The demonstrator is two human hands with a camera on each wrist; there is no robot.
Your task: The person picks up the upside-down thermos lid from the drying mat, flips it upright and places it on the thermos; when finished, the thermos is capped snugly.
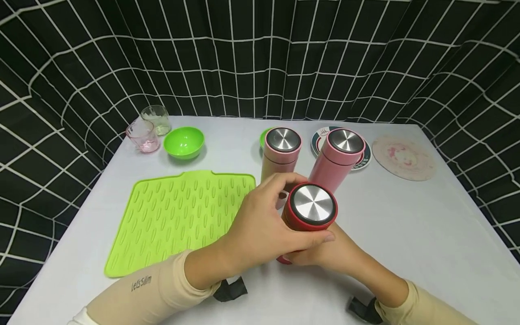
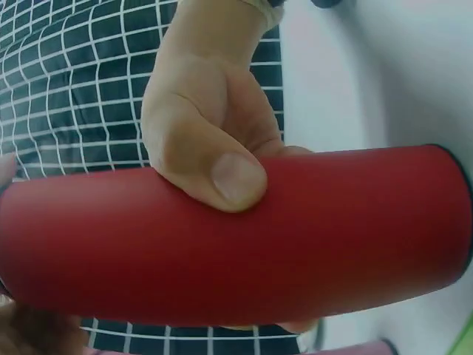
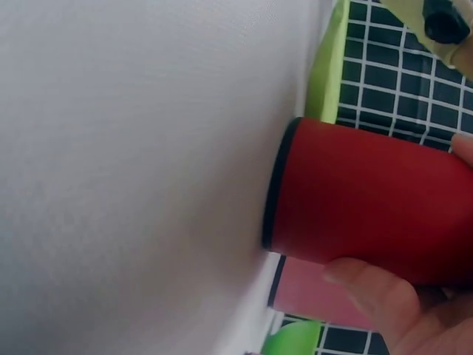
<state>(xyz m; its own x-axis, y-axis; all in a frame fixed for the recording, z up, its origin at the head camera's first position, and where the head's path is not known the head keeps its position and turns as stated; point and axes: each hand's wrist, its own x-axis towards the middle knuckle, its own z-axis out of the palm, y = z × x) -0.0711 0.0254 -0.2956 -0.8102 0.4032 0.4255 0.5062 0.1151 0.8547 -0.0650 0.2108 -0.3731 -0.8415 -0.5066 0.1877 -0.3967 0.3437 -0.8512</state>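
A red bottle (image 1: 313, 208) with a steel lid stands near the front middle of the white table (image 1: 426, 225). My left hand (image 1: 264, 223) wraps round its upper part just under the lid, thumb toward me. My right hand (image 1: 331, 255) grips the lower body from the right. In the left wrist view the red bottle (image 2: 310, 237) fills the frame, with the right hand's thumb (image 2: 238, 180) pressed on it. In the right wrist view the red bottle (image 3: 362, 200) has its base close against the table (image 3: 133, 177).
Two pink bottles (image 1: 281, 155) (image 1: 340, 158) stand just behind, the right one on a round coaster (image 1: 366, 160). A lime ribbed mat (image 1: 178, 216) lies at left. A green bowl (image 1: 183, 142), a pink glass (image 1: 143, 135) and a clear glass (image 1: 156, 118) stand back left. A round pink mat (image 1: 403, 158) lies back right.
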